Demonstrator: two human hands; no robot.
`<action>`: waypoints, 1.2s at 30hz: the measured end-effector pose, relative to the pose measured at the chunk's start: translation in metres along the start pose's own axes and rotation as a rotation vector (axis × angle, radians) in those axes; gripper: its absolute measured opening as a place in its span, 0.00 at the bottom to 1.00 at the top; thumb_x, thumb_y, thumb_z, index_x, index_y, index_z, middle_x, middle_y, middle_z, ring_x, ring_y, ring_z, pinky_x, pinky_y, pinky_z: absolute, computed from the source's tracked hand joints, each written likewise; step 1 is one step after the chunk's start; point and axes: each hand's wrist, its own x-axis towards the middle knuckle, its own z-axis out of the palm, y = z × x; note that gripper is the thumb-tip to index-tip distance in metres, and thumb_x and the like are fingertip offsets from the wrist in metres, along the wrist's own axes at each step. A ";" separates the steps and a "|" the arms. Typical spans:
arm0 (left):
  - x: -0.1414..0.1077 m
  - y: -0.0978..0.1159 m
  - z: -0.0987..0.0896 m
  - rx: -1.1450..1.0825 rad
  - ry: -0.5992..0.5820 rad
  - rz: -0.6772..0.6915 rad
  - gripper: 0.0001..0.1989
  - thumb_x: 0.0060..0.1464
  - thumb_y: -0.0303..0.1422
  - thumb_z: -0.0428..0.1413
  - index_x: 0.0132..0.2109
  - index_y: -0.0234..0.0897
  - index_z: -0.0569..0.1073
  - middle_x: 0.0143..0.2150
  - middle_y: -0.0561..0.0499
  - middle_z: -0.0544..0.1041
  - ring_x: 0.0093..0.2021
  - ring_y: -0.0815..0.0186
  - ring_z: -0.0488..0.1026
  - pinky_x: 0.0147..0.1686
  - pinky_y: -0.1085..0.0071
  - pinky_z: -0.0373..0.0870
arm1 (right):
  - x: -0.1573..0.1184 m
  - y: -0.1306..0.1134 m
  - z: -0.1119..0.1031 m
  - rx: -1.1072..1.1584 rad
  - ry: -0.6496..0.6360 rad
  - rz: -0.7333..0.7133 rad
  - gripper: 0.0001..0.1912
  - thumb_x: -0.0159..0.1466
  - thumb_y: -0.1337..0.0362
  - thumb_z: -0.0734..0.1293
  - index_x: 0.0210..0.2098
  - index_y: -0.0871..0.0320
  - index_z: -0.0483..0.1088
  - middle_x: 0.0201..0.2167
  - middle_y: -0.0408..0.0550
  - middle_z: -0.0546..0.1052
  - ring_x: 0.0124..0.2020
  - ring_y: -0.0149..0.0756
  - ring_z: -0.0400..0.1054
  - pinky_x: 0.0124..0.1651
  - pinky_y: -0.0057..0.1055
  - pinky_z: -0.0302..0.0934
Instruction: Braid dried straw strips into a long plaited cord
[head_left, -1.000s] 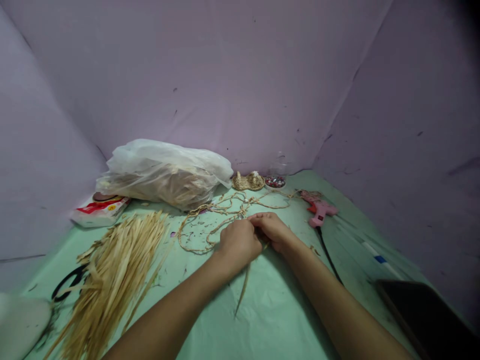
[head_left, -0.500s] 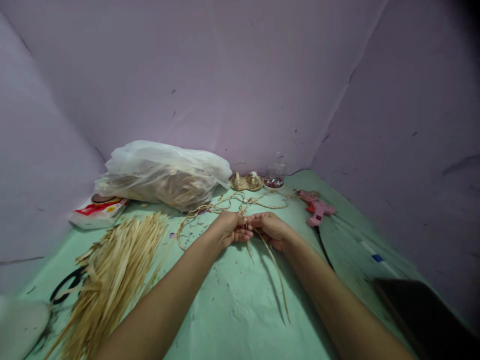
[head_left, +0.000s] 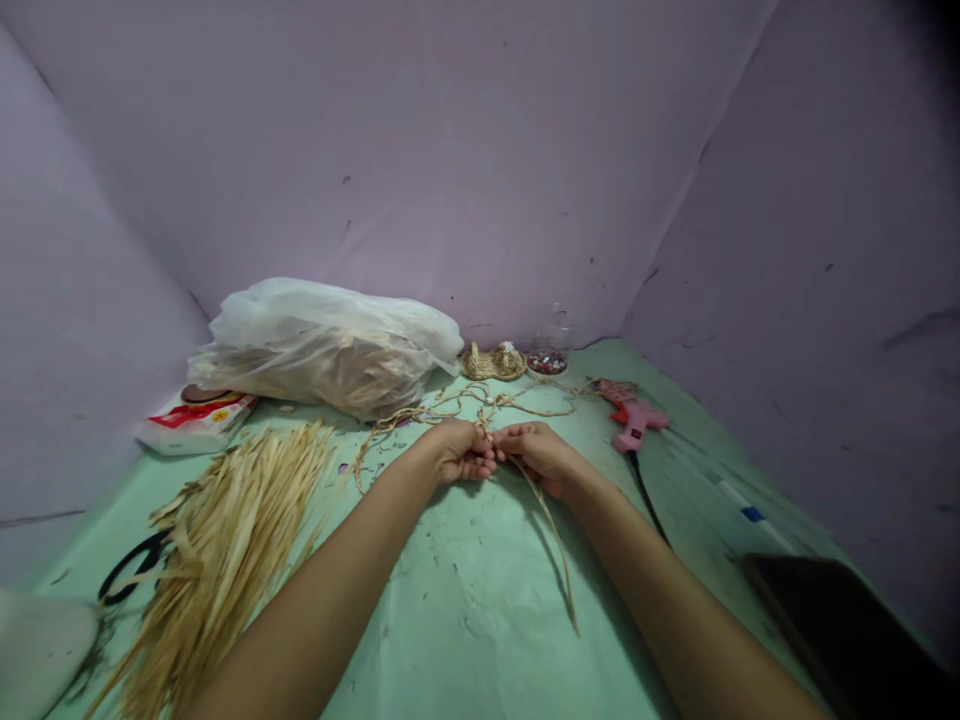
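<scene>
My left hand (head_left: pixel 459 452) and my right hand (head_left: pixel 538 455) meet over the middle of the green table, fingertips almost touching. Each is closed in a pinch on a thin twisted fibre cord (head_left: pixel 486 418). Beyond the fingers the cord runs back in loose loops across the tabletop. A loose strand (head_left: pixel 556 545) hangs from beneath my right fingers toward me, its end free. The exact spot where the strands cross is hidden by my fingertips.
Dry straw strips (head_left: pixel 240 540) lie at left, over black-handled scissors (head_left: pixel 124 575). Behind stand a plastic bag (head_left: pixel 330 340), small woven slippers (head_left: pixel 493 364) and a jar of beads (head_left: pixel 547 362). At right are a pink glue gun (head_left: pixel 637 420) and a dark flat object (head_left: pixel 840 630).
Both hands stay pinched at nearly the same spot. The short strand end that hung below my left fingers no longer shows, and the longer strand has shifted slightly.
</scene>
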 end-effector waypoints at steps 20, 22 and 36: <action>-0.016 0.008 0.003 0.415 0.334 0.119 0.10 0.42 0.20 0.48 0.35 0.28 0.69 0.18 0.52 0.69 0.10 0.78 0.53 0.12 0.79 0.46 | 0.010 0.013 0.000 -0.153 0.082 -0.172 0.06 0.47 0.69 0.62 0.23 0.64 0.70 0.13 0.40 0.67 0.15 0.22 0.50 0.19 0.22 0.42; -0.016 0.010 0.005 0.288 0.309 0.113 0.13 0.41 0.18 0.47 0.37 0.28 0.67 0.18 0.52 0.69 0.12 0.76 0.58 0.13 0.80 0.50 | 0.010 0.013 0.000 -0.133 0.078 -0.177 0.05 0.46 0.69 0.62 0.23 0.65 0.69 0.13 0.41 0.67 0.15 0.22 0.52 0.20 0.22 0.43; 0.000 -0.003 0.005 0.351 0.431 0.181 0.03 0.41 0.25 0.51 0.23 0.33 0.63 0.09 0.56 0.58 0.10 0.74 0.54 0.12 0.77 0.49 | 0.008 0.012 0.000 -0.214 0.057 -0.215 0.06 0.50 0.66 0.63 0.22 0.64 0.67 0.14 0.40 0.67 0.16 0.23 0.52 0.20 0.22 0.44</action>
